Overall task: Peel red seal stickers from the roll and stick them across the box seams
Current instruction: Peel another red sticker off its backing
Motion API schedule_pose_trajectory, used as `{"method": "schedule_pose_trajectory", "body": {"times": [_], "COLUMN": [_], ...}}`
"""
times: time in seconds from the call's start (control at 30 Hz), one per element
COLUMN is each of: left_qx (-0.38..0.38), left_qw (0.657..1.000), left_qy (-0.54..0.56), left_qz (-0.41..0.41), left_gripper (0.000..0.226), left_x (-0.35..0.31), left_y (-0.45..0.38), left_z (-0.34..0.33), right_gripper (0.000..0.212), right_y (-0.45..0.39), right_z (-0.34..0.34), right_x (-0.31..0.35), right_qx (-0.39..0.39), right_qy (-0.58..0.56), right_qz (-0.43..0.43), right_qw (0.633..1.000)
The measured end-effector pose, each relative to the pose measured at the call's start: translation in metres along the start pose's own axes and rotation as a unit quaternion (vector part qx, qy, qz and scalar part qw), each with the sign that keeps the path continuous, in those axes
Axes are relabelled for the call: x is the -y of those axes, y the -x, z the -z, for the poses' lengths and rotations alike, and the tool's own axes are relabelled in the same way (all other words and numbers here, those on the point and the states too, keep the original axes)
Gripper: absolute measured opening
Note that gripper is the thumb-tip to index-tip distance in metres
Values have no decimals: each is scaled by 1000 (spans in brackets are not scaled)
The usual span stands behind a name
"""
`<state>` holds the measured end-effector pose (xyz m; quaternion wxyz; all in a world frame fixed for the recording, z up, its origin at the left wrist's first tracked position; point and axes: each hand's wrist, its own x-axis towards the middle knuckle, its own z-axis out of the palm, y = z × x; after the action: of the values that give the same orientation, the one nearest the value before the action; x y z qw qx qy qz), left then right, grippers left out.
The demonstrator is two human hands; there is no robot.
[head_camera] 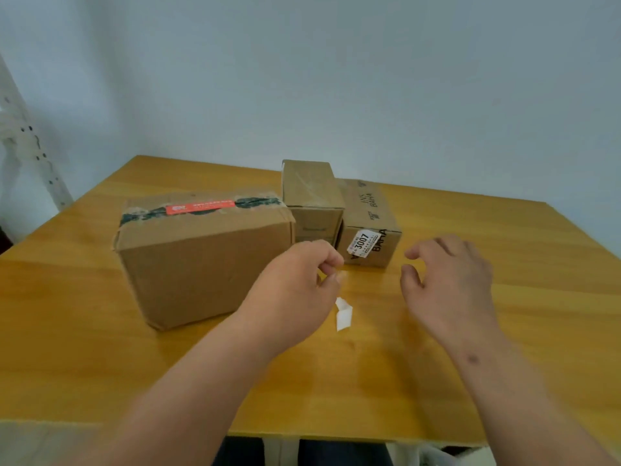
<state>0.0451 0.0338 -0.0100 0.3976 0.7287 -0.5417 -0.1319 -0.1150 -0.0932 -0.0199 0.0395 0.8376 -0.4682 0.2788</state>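
A large cardboard box stands on the left of the table, with a red seal sticker stuck across its dark taped top seam. Behind my hands are two smaller boxes: a taller one and a lower one with a white "3007" label. My left hand hovers in front of the boxes with fingers curled and thumb and fingertips close together; I see nothing in it. A small white scrap of backing paper is just below it, apart from the fingers. My right hand hovers beside it, fingers loosely spread. No sticker roll is in view.
The boxes sit on a yellow wooden table against a pale wall. A white perforated rack post stands at the far left. The table's near edge runs along the bottom of the view.
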Motion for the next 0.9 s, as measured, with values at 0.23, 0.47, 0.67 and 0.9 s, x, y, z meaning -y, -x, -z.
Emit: {"method": "schedule_pose_trajectory", "body": {"times": [0.23,0.47,0.67,0.9], "left_qx": [121,140,148,130], "left_qw": [989,985,985,982], "left_qy": [67,81,85,128], "left_qz": [47,62,29,51], "left_gripper": [13,18,40,13], "left_x": [-14,-20,-33,-39], "left_y": [-26,-42,-58,-66], "left_z": [-51,-82,-103,-119], "right_gripper": [30,10,14,12], "right_y": [2,3,1,2], "right_z": [0,-8,-1,4], "right_x": [-42,-55,-66,-78], "right_qx": [72,62,89,116], "right_qy": [100,15,-78,-137], "right_qz": [-53,16,35,49], "right_qw": [991,998,992,982]}}
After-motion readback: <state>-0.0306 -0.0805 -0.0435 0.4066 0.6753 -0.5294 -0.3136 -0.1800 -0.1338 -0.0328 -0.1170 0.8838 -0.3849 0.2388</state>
